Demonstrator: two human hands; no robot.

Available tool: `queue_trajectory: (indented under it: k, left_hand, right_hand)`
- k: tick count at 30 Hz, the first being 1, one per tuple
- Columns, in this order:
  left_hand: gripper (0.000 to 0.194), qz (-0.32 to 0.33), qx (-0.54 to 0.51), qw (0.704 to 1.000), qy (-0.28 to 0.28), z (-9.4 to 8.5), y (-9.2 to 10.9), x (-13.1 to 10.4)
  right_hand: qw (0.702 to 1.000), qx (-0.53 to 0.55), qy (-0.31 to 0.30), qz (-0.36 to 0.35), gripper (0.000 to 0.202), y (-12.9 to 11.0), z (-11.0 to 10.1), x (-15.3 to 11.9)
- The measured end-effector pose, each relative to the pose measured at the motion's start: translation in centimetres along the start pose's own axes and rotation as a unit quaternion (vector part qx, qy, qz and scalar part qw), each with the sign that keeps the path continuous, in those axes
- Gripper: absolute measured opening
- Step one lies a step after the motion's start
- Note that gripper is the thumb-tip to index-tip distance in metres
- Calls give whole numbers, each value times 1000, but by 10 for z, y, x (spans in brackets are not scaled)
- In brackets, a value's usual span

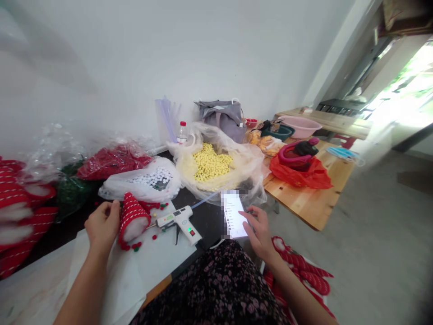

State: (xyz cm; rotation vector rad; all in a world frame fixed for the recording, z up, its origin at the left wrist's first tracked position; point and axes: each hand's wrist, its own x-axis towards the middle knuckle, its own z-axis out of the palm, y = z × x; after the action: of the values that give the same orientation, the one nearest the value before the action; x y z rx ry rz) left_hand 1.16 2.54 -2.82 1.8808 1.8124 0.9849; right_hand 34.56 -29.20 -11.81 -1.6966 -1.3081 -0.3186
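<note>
My left hand rests at the left on the paper-covered table, fingers curled in beside a red striped cone hat with white stuffing; whether it pinches anything is too small to tell. My right hand has its fingers apart, fingertips over the lit screen of a phone at the table's edge. Between the hat and the phone lies a white glue gun, its nozzle pointing at the hat and a clear stick in its back. Small red and green pompoms lie around the hat.
Behind are bags of white beads and yellow beads, a bottle and a grey bag. Red striped pieces are piled at left. A wooden table at right holds a red plastic bag. More red pieces sit below right.
</note>
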Motion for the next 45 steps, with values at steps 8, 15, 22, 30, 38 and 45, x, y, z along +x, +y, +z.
queue_trajectory:
  k: [8, 15, 22, 30, 38, 45]
  left_hand:
    - [34, 10, 1, 1000, -3, -2, 1, -1]
    - [32, 8, -1, 1000, -1, -2, 2, -1]
    - [34, 27, 0, 1000, 0, -2, 1, -3]
    - [31, 4, -11, 1000, -1, -2, 2, -2]
    - [31, 5, -9, 1000, 1, -3, 3, -2]
    - [32, 5, -3, 1000, 3, -2, 1, -1]
  right_hand:
    - [1000, 7, 0, -19, 29, -2, -1, 2]
    - [1000, 7, 0, -26, 27, -3, -3, 1]
    - [998, 35, 7, -55, 24, -8, -5, 2]
    - [999, 32, -13, -33, 27, -1, -7, -4]
    - [1000, 23, -10, -13, 26, 1, -7, -7]
    - [1000, 23, -2, -17, 25, 2, -6, -8]
